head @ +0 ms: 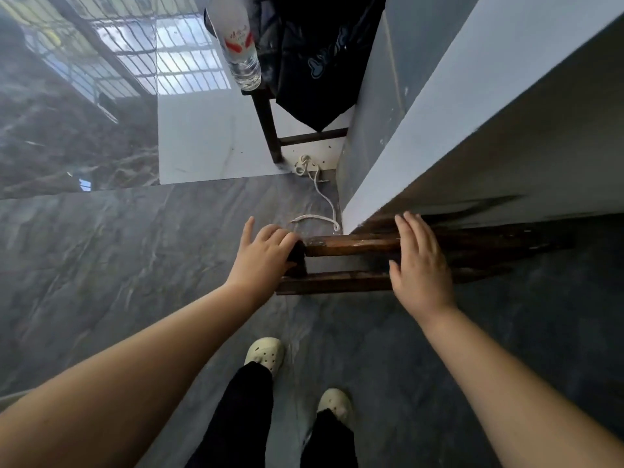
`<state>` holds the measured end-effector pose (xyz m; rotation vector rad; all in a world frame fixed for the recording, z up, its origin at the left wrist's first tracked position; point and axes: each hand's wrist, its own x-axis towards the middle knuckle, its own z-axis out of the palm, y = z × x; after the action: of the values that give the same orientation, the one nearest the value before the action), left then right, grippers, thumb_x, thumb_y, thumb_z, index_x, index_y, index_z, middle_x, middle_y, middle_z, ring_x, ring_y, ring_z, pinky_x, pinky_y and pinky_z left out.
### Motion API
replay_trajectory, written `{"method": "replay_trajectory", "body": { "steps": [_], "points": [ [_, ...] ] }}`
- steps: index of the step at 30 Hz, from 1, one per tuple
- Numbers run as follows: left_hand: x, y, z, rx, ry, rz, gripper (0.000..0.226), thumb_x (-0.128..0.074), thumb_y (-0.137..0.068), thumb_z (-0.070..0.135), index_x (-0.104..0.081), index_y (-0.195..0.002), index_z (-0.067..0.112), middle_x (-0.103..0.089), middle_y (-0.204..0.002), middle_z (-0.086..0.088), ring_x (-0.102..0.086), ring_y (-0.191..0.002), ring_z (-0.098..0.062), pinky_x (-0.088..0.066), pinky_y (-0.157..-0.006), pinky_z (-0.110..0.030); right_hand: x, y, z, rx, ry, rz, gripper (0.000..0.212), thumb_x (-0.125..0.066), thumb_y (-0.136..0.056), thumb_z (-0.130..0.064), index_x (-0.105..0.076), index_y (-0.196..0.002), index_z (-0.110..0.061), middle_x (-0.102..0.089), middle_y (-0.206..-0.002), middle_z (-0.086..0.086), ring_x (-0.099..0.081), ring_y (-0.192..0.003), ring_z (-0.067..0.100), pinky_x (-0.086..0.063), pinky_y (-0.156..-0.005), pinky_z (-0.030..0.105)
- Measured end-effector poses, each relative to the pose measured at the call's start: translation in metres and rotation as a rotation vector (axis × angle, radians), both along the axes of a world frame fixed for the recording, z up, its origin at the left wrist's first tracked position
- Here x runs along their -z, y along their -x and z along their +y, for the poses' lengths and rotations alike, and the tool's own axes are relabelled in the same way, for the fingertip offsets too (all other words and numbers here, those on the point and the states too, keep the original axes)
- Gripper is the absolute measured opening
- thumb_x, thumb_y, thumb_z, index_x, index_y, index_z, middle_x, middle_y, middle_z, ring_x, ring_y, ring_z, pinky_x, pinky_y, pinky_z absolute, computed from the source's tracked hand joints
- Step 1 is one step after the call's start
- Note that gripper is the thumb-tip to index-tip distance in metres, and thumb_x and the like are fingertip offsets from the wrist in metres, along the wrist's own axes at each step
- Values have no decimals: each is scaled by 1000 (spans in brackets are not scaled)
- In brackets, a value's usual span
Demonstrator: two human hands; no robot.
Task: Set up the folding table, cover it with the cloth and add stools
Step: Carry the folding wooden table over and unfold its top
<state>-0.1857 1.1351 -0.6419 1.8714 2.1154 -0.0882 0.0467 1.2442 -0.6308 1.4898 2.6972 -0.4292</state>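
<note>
Both bare forearms are reaching forward and down from the bottom corners, above two cream clogs [264, 354] standing on the grey marble-pattern floor [101, 265]. Fingers of the left hand [261, 256] are curling over the dark end of the folded wooden table [354, 261], with the thumb pressing its near side and the little finger sticking out free. Fingers of the right hand [420, 261] are lying extended and close together, palm down, flat on the wooden rails; whether they are gripping cannot be told. This folded wooden table is leaning on edge against the white wall corner [439, 130], its far part lying in shadow to the right. Just beyond it, a white cord [324, 204] is trailing across the floor. Farther back, a dark wooden stool [270, 130] is standing beside the wall, carrying a clear plastic bottle [236, 45] and a black garment [320, 62].
</note>
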Motion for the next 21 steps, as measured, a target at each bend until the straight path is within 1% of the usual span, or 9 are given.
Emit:
{"method": "replay_trajectory", "body": {
  "steps": [4, 5, 7, 9, 11, 15, 18, 20, 21],
  "points": [
    [6, -26, -39, -15, -53, 14, 51, -79, -64, 6, -57, -109, 14, -65, -104, -6, -59, -104, -30, -32, -104, -54, 2, -52, 3, 61, 79, -174, 70, -70, -79, -12, -36, -140, -5, -42, -142, 16, -35, -134, 32, -29, -111, 42],
    [7, -32, -48, -21, -67, -4, 52, -80, -61, 6, -57, -107, 13, -65, -101, -6, -60, -99, -30, -39, -99, -52, 1, -62, 3, 75, 112, -232, 64, -69, -79, -15, -41, -137, -8, -47, -137, 14, -39, -130, 32, -31, -109, 42],
    [7, -43, -64, -21, -99, -25, 51, -81, -60, 8, -56, -104, 14, -64, -98, -6, -61, -91, -30, -48, -87, -43, 0, -78, 0, 46, 114, -320, 41, -66, -80, -17, -56, -120, -15, -59, -118, 7, -50, -114, 28, -38, -99, 40],
    [6, -54, -80, -27, -111, -35, 49, -81, -63, 11, -55, -104, 14, -63, -97, -5, -61, -85, -28, -50, -76, -38, -5, -86, -10, 7, 111, -365, 22, -63, -81, -16, -61, -102, -19, -63, -101, 2, -56, -99, 25, -40, -90, 37],
    [7, -64, -95, -44, -98, -19, 45, -80, -65, 13, -55, -103, 14, -63, -95, -5, -61, -82, -27, -51, -72, -37, -7, -93, -25, 3, 113, -359, 15, -62, -82, -16, -60, -96, -19, -64, -94, 1, -57, -93, 25, -41, -86, 36],
    [-1, -81, -114, -51, -47, -19, 37, -78, -71, 17, -55, -100, 12, -63, -93, -6, -61, -81, -28, -50, -68, -38, -6, -110, -51, -1, 113, -352, 13, -60, -84, -18, -60, -97, -17, -64, -96, 4, -57, -94, 27, -41, -87, 38],
    [-5, -94, -140, -21, 6, -31, 41, -80, -69, 18, -56, -101, 12, -63, -95, -5, -61, -83, -26, -50, -65, -34, -7, -126, -79, 6, 163, -401, 13, -58, -86, -20, -59, -98, -16, -63, -100, 4, -56, -99, 27, -41, -90, 36],
    [-6, -109, -165, 25, 56, -14, 52, -78, -68, 14, -54, -114, 10, -61, -106, -5, -60, -93, -25, -51, -70, -33, -7, -140, -107, 3, 204, -459, 13, -57, -87, -21, -57, -98, -16, -61, -103, 4, -55, -101, 26, -40, -91, 35],
    [-4, -118, -183, 49, 108, -12, 59, -73, -73, 12, -47, -126, 8, -57, -119, -7, -56, -105, -25, -50, -79, -33, -5, -148, -128, 4, 226, -488, 13, -55, -88, -22, -56, -99, -16, -61, -105, 4, -54, -102, 25, -40, -91, 34]
  ]
}}
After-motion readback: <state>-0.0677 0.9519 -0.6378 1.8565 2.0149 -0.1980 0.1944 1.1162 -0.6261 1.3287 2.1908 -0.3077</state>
